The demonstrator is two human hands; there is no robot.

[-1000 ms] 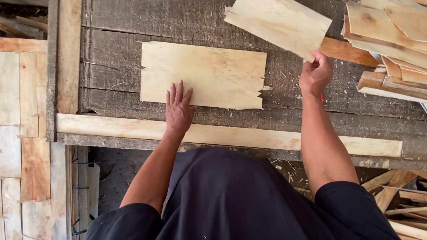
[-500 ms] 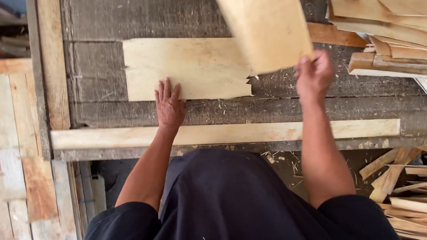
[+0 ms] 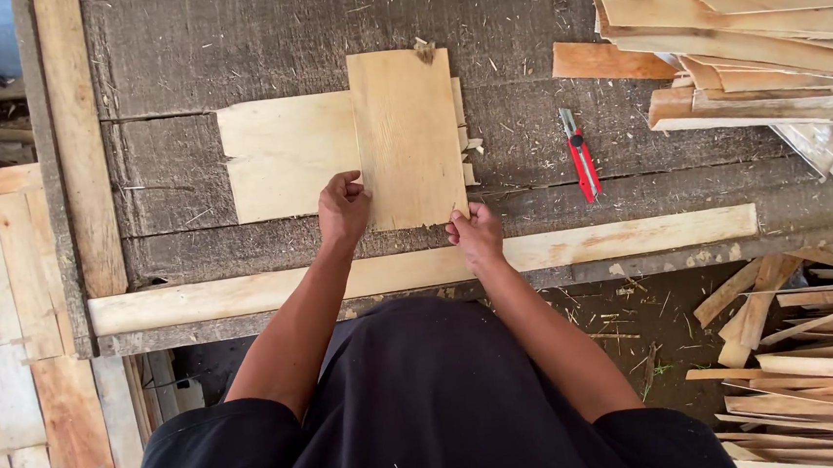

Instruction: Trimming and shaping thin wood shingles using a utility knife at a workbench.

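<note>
On the grey tabletop, my left hand and right hand each pinch the upright veneer sheet's bottom corners; it hides part of the wider sheet beneath.

Raised veneer sheet now laid across flat sheet, both hands at its near edge

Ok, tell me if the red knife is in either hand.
No: the red knife lies on the bench, apart from both hands, which hold the upright veneer sheet.
</note>
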